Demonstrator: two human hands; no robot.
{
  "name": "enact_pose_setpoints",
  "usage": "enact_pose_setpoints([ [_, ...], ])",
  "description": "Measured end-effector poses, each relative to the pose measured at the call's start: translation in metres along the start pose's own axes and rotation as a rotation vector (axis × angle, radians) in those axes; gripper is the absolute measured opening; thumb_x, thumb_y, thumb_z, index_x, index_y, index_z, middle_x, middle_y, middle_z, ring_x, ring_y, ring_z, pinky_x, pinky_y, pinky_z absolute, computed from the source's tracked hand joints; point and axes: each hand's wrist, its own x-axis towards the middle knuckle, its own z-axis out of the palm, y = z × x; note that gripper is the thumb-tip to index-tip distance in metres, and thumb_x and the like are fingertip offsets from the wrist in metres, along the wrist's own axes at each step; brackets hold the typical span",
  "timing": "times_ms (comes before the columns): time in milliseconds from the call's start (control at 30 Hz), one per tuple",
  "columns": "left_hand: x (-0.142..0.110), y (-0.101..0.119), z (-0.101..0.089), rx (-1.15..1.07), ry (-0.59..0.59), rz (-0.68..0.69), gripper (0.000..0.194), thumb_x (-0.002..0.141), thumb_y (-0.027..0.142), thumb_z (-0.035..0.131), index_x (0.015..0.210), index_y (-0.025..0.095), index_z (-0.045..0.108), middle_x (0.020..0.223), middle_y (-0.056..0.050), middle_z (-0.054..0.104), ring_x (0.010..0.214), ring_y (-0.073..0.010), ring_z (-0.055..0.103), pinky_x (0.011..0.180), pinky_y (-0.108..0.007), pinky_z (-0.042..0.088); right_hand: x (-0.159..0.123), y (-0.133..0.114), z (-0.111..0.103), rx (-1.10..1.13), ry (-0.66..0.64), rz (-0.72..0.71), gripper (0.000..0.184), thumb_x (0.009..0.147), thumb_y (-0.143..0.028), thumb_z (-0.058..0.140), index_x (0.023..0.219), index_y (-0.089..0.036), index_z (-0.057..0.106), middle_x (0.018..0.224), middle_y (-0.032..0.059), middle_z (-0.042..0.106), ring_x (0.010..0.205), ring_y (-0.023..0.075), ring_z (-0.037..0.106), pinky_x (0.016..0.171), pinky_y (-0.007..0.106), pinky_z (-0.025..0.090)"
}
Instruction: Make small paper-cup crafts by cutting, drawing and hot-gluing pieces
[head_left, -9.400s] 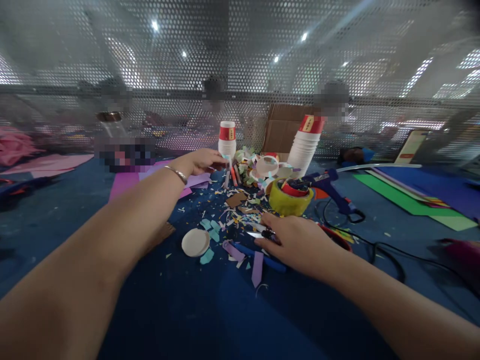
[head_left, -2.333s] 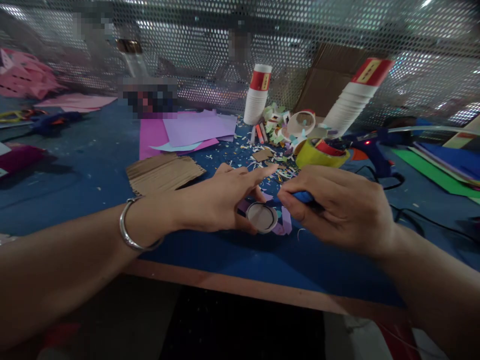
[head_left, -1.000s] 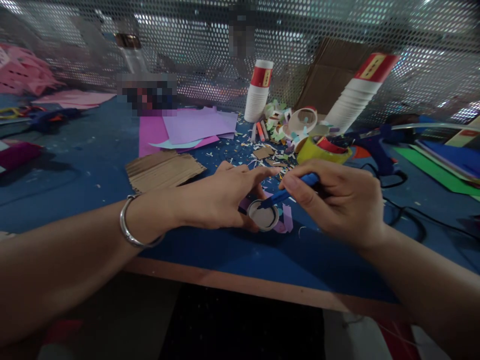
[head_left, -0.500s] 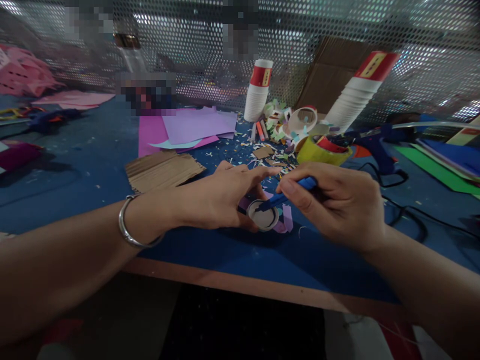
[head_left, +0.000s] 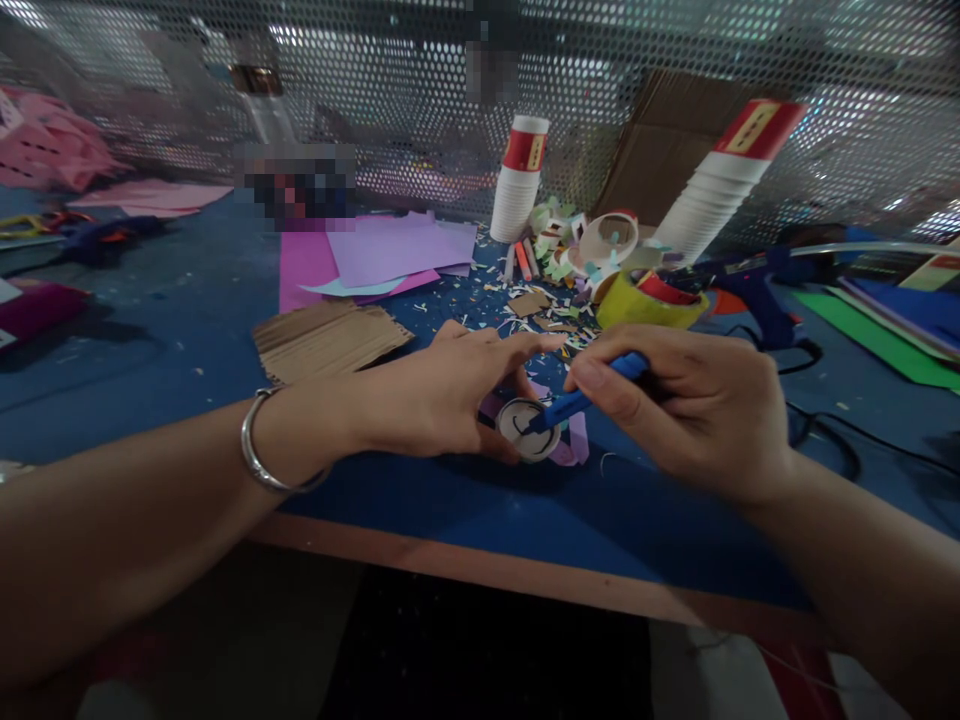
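My left hand (head_left: 457, 395) grips a small white round piece (head_left: 516, 432) that looks like a paper-cup bottom, its thumb and fingers around the left side. Dark lines show on the pale inner face. Purple paper strips (head_left: 577, 440) stick out from the piece's right side. In my right hand (head_left: 690, 410) a blue marker (head_left: 574, 403) is pinched between thumb and fingers, slanting down to the left. Its dark tip is over the inner face, near the middle; whether it touches is hard to tell.
Behind my hands lie corrugated cardboard (head_left: 330, 340), purple paper (head_left: 397, 250) and many paper scraps. Paper-cup stacks (head_left: 517, 195) stand by the mesh panel. On the right are yellow tape (head_left: 645, 312), a blue glue gun (head_left: 765, 295), a black cable (head_left: 885, 445) and coloured sheets (head_left: 885, 340).
The marker and my right hand have shifted slightly right, and the tip sits a little lower on the white face. A curved dark line shows there more clearly. My left hand keeps its grip.
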Motion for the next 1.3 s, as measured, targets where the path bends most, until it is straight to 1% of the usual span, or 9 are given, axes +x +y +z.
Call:
enact_pose_setpoints([
  [100, 0.0003, -0.0011, 0.0006, 0.011, -0.005, -0.007, 0.088, 0.077, 0.033, 0.078, 0.151, 0.023, 0.033, 0.115, -0.004, 0.072, 0.115, -0.0304, 0.059, 0.102, -0.043, 0.033, -0.0006, 0.0006, -0.0007, -0.007, 0.000, 0.006, 0.015, 0.093, -0.019, 0.060, 0.080, -0.020, 0.068, 0.072, 0.0003, 0.073, 0.061, 0.0115, 0.066, 0.056, 0.024, 0.049],
  [233, -0.0005, 0.0010, -0.0004, -0.012, -0.016, 0.001, 0.087, 0.077, 0.031, 0.077, 0.151, 0.021, 0.032, 0.120, -0.005, 0.071, 0.116, -0.0302, 0.058, 0.103, -0.045, 0.031, -0.0008, 0.0007, -0.0025, -0.039, 0.002, 0.024, 0.019, 0.093, -0.021, 0.060, 0.075, -0.020, 0.066, 0.068, 0.0002, 0.070, 0.055, 0.0106, 0.062, 0.050, 0.024, 0.044],
  [333, -0.0003, 0.0018, -0.0004, -0.004, -0.018, -0.014, 0.087, 0.077, 0.032, 0.078, 0.150, 0.021, 0.033, 0.118, -0.004, 0.072, 0.116, -0.0300, 0.059, 0.102, -0.045, 0.032, -0.0001, 0.0005, -0.0039, -0.066, 0.000, 0.031, 0.021, 0.093, -0.022, 0.059, 0.074, -0.020, 0.065, 0.066, 0.0007, 0.070, 0.051, 0.0104, 0.060, 0.045, 0.025, 0.040],
  [433, 0.0004, 0.0004, 0.0008, 0.007, -0.008, -0.013, 0.088, 0.075, 0.034, 0.078, 0.150, 0.023, 0.034, 0.117, -0.003, 0.072, 0.115, -0.0298, 0.060, 0.102, -0.043, 0.033, 0.0003, 0.0015, -0.0046, -0.092, 0.005, 0.026, 0.018, 0.092, -0.022, 0.060, 0.076, -0.019, 0.066, 0.064, 0.0004, 0.069, 0.049, 0.0109, 0.059, 0.043, 0.025, 0.039],
  [567, 0.0005, -0.0014, 0.0020, -0.002, -0.003, -0.001, 0.089, 0.075, 0.034, 0.079, 0.151, 0.022, 0.034, 0.117, -0.003, 0.072, 0.115, -0.0305, 0.059, 0.103, -0.045, 0.031, -0.0003, 0.0050, -0.0044, -0.122, 0.021, 0.014, 0.015, 0.092, -0.021, 0.062, 0.077, -0.019, 0.066, 0.061, -0.0002, 0.067, 0.048, 0.0117, 0.059, 0.042, 0.025, 0.038],
  [767, -0.0009, 0.0004, 0.0000, -0.014, -0.014, 0.019, 0.083, 0.079, 0.030, 0.077, 0.150, 0.020, 0.034, 0.120, -0.005, 0.071, 0.115, -0.0303, 0.057, 0.102, -0.045, 0.030, 0.0000, 0.0065, -0.0020, -0.150, 0.060, -0.026, 0.016, 0.091, -0.019, 0.061, 0.075, -0.021, 0.064, 0.060, -0.0019, 0.065, 0.048, 0.0110, 0.057, 0.043, 0.024, 0.038],
  [900, 0.0004, -0.0003, -0.0001, -0.011, -0.019, 0.013, 0.087, 0.077, 0.031, 0.079, 0.151, 0.019, 0.034, 0.119, -0.005, 0.071, 0.116, -0.0313, 0.056, 0.101, -0.046, 0.030, 0.0000, 0.0062, 0.0002, -0.155, 0.103, -0.047, 0.013, 0.089, -0.018, 0.063, 0.077, -0.021, 0.065, 0.059, -0.0019, 0.065, 0.045, 0.0101, 0.053, 0.042, 0.024, 0.038],
  [1133, 0.0014, -0.0018, 0.0027, 0.008, 0.008, 0.023, 0.088, 0.075, 0.033, 0.081, 0.149, 0.021, 0.036, 0.113, -0.004, 0.072, 0.112, -0.0303, 0.060, 0.101, -0.047, 0.033, -0.0001, 0.0079, 0.0033, -0.160, 0.124, -0.061, 0.012, 0.090, -0.018, 0.062, 0.078, -0.019, 0.066, 0.063, 0.0001, 0.068, 0.050, 0.0115, 0.058, 0.048, 0.025, 0.045],
  [1300, 0.0015, -0.0009, 0.0024, 0.031, 0.016, 0.021, 0.081, 0.075, 0.034, 0.079, 0.145, 0.022, 0.041, 0.113, -0.005, 0.071, 0.109, -0.0295, 0.062, 0.102, -0.047, 0.035, -0.0010, 0.0088, 0.0051, -0.153, 0.135, -0.086, 0.012, 0.090, -0.019, 0.061, 0.079, -0.022, 0.065, 0.067, 0.0012, 0.070, 0.057, 0.0149, 0.065, 0.052, 0.027, 0.049],
])
